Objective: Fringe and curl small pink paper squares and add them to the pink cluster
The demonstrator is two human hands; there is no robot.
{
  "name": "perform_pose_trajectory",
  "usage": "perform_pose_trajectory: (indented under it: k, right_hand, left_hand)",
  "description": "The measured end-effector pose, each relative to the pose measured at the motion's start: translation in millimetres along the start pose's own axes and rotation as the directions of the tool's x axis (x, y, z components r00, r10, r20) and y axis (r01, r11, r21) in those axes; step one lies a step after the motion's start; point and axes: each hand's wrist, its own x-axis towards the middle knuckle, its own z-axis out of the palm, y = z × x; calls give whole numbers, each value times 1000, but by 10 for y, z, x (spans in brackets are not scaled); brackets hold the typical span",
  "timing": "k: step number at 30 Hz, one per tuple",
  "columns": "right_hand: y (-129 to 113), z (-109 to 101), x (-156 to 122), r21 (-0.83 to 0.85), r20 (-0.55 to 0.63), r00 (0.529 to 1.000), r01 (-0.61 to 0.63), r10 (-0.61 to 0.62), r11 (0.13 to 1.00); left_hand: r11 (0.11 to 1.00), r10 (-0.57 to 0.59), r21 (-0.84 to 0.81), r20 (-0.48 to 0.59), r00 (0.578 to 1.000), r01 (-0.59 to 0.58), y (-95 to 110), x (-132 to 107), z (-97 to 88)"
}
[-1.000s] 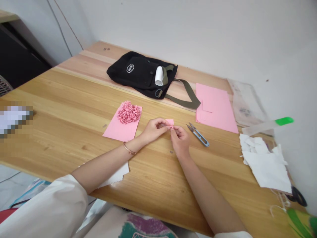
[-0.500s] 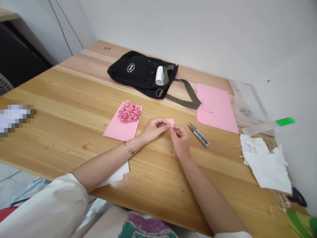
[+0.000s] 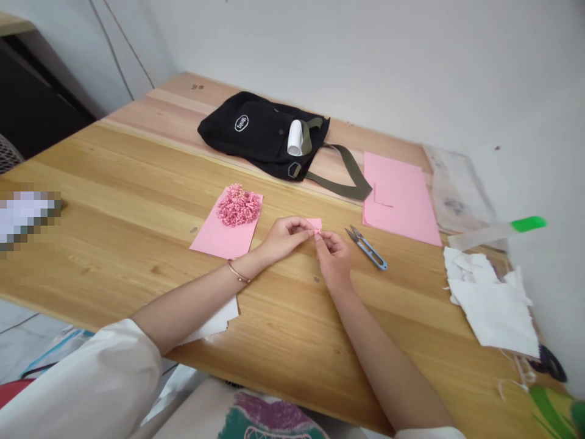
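At a long table of striped, pale brown wood [image 3: 274,341], our two bare hands meet near the middle on a tiny pink piece [image 3: 317,231], too small for us to make out its shape. Our left hand [image 3: 284,238], a thin rose-gold bangle [image 3: 238,273] at its wrist, has thumb and forefinger drawn together on the piece; our right hand [image 3: 335,257] pinches it from the other side, thumb against fingertip, the other fingers curled. Just beyond the fingertips shows a small flat pink square [image 3: 314,223]; whether the left hand touches it, we cannot tell. To the left, a frilly clump of pink strands [image 3: 237,206] rests on a pale pink sheet [image 3: 219,238]. To the right, we see blue-handled metal snips [image 3: 368,255], blades apart, and beyond them larger pink sheets [image 3: 402,198]. Farther back lies a black cloth bag [image 3: 256,131], a white roll [image 3: 295,139] on it.
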Motion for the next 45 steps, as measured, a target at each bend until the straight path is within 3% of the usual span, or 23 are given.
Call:
perform_pose_trajectory:
  k: [9,24,45]
  right_hand:
    - [-6,4,0,8,-16,1000,-17,18,1000]
    - [-2,16,13,58,-33,999,-16,18,998]
    - [-47,9,7,-102,-61,998,7,-13,995]
  left_hand:
    - [996,21,83,-8,1000,-20,-30,7,2]
    - [998,34,46,-7,999,-33,-18,-3,13]
    - [964,132,234,-13,991,-126,-55,-29,26]
